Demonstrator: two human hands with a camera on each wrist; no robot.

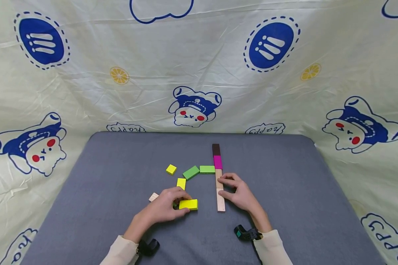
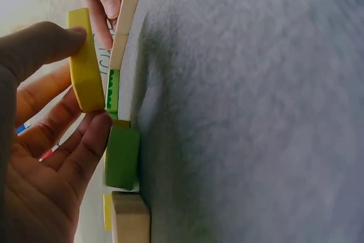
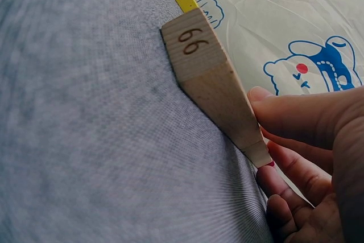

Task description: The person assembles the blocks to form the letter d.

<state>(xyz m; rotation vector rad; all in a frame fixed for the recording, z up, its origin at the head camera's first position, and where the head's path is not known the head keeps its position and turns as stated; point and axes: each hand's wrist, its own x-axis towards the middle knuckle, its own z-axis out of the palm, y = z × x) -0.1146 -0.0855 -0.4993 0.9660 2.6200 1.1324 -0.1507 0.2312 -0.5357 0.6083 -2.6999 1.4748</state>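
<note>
My left hand pinches a yellow block between thumb and fingers, and in the left wrist view this block is tilted and raised off the table. My right hand rests its thumb and fingertips along the right side of two plain wooden blocks. One wooden block bears the number 66 on its end. Beyond them in the same straight line lie a magenta block and a dark brown block. A green block sticks out leftward from this line.
A second green block lies angled beside the first. Near the left hand are two yellow blocks, one upper and one lower, and a plain wooden block. Another green block shows below the left fingers. Grey cloth covers the table.
</note>
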